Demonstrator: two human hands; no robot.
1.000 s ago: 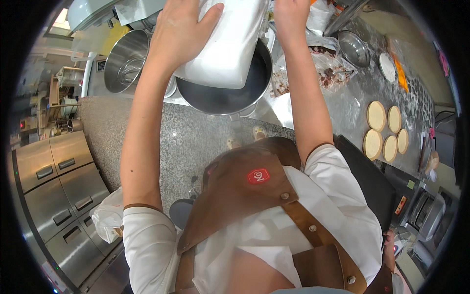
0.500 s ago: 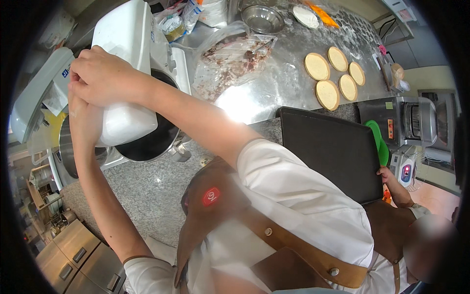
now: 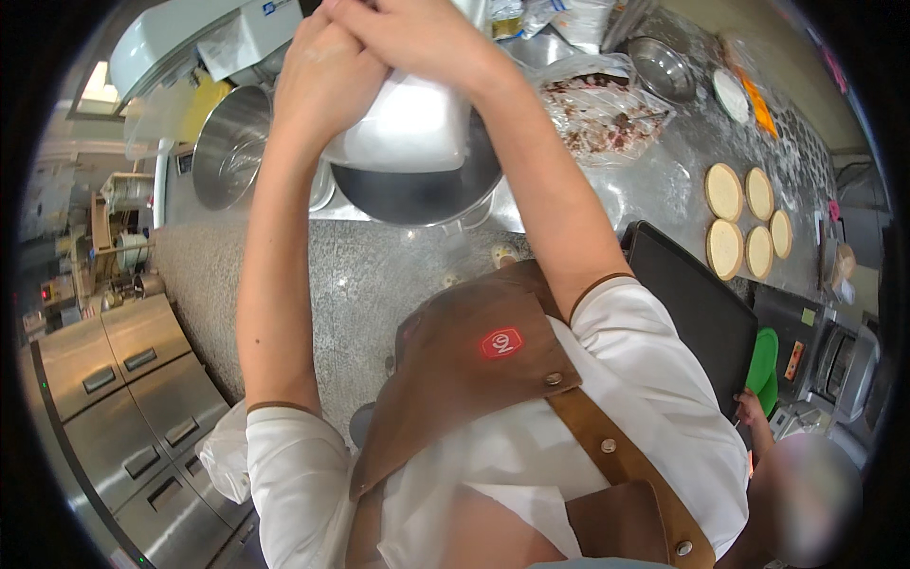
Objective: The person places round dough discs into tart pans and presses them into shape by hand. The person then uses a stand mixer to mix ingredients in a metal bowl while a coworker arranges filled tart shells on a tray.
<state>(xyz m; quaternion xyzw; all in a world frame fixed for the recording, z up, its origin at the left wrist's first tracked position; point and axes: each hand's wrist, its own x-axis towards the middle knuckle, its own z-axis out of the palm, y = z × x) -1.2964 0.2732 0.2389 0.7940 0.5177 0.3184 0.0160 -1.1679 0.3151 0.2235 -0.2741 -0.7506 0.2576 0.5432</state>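
Note:
A white stand mixer [image 3: 398, 133] is at the top centre, its metal mixing bowl [image 3: 417, 199] beneath the head. My left hand [image 3: 327, 81] is against the left side of the mixer head. Over its fingers lies my right hand [image 3: 412, 33], which reaches across the top of the head. Both hands look closed and overlap; their fingertips are cut off by the upper edge or hidden, so what they grip does not show.
Several pale round tart shells [image 3: 725, 193] lie on the metal worktop at right. Near them are a steel bowl [image 3: 662, 70], a smeared plastic bag [image 3: 602, 123] and white powder in a dish [image 3: 731, 95]. A co-worker's hand [image 3: 751, 408] holds a black tray [image 3: 692, 294]. Steel drawers [image 3: 142, 360] stand lower left.
The view has turned, so the mixer and my hands appear farther up and right. My hands stay together on the mixer head. The black tray shows less, partly behind my sleeve.

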